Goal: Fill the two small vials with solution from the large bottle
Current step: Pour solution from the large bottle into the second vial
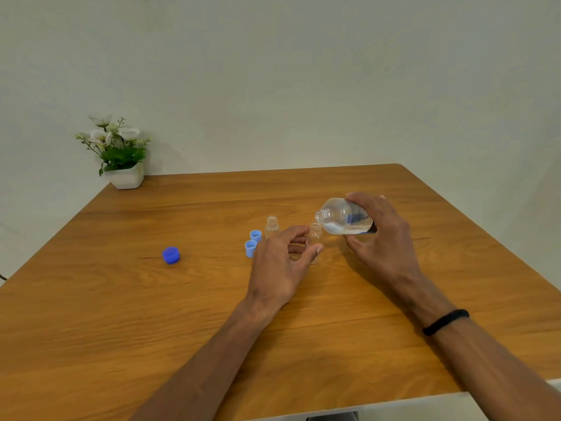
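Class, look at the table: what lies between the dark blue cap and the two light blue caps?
Nothing: bare table separates the dark blue cap from the light blue caps, head view.

Wood table (121,314) w/ potted plant (120,153) (far-left corner), plain pale wall (303,71).

Bottle (346,218) label print seemingly illegible

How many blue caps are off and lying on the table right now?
3: two light blue caps lie together left of the vials; a darker, larger cap lies alone farther left. None looks hidden.
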Demonstrator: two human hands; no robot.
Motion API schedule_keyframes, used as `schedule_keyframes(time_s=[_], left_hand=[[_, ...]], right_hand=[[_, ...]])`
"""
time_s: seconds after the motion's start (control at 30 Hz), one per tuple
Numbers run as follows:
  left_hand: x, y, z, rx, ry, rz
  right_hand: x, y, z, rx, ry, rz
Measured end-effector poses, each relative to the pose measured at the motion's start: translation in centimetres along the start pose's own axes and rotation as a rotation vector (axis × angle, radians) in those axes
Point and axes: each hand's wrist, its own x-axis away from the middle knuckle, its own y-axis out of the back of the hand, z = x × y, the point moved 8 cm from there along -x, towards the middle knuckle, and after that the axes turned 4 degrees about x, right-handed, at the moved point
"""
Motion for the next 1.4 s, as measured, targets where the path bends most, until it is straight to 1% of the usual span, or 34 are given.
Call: schedule_keyframes(time_s=[0.47, 1.4], left_hand=[[0.14, 0.08, -0.36, -0.030, -0.018, 0.005], [0.02, -0.04, 0.03, -0.025, -0.018, -0.002]], right_hand=[[-0.05, 0.09, 0.32, 0.054, 0.015, 0.001], [-0.01, 0.25, 0.45, 0.068, 0.055, -0.024]])
